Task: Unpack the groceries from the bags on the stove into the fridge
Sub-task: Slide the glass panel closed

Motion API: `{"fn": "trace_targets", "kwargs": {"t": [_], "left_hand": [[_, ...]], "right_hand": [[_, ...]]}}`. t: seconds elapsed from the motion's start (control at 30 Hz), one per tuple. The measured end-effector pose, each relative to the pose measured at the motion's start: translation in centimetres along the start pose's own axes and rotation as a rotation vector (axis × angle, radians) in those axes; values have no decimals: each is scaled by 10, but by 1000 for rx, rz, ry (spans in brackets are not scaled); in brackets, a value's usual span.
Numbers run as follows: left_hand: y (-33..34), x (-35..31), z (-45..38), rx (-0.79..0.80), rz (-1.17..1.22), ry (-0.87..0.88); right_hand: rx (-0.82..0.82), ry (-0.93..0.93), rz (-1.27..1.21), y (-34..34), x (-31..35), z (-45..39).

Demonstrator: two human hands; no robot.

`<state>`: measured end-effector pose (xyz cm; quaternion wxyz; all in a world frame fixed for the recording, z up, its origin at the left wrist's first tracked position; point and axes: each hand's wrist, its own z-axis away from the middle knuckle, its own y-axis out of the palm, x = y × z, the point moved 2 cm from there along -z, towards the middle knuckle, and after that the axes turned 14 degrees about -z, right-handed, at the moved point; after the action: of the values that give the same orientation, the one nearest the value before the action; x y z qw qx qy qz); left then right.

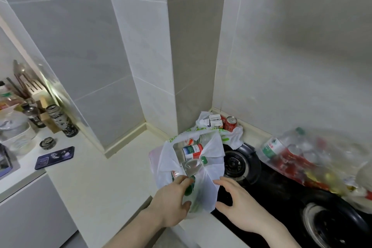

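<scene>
Left hand (pixel 171 203) fingers pinch the white bag (pixel 203 185) — right hand (pixel 239 205) hovers just beside it, fingers apart.

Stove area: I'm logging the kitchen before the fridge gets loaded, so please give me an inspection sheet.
Surface: black stove, pale counter to its left.
Job's things: white bag open, bottles inside; clear bag of groceries on the stove; soda can and cartons in the corner.
Clutter: phone, flask, knife block.
Grippers: left hand grips the white bag; right hand open beside it.
Cables: nothing seen.
Surroundings: tiled walls.
</scene>
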<state>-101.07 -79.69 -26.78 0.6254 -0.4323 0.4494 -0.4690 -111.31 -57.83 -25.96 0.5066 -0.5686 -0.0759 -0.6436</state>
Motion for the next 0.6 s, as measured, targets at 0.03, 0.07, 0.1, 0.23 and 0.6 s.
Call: {"fn": "trace_targets", "kwargs": {"t": [0.03, 0.07, 0.1, 0.23, 0.6], "left_hand": [[2, 0, -4, 5, -11, 10], [4, 1, -8, 8, -15, 24], [5, 3, -11, 5, -13, 39], [9, 14, -23, -14, 30, 75], [18, 42, -40, 48, 224, 227]], "right_hand": [[7, 14, 3, -1, -1, -6], [11, 24, -6, -1, -2, -11], [10, 30, -21, -1, -3, -16], [-13, 90, -99, 2, -10, -34], [-282, 359, -557, 45, -20, -77]]}}
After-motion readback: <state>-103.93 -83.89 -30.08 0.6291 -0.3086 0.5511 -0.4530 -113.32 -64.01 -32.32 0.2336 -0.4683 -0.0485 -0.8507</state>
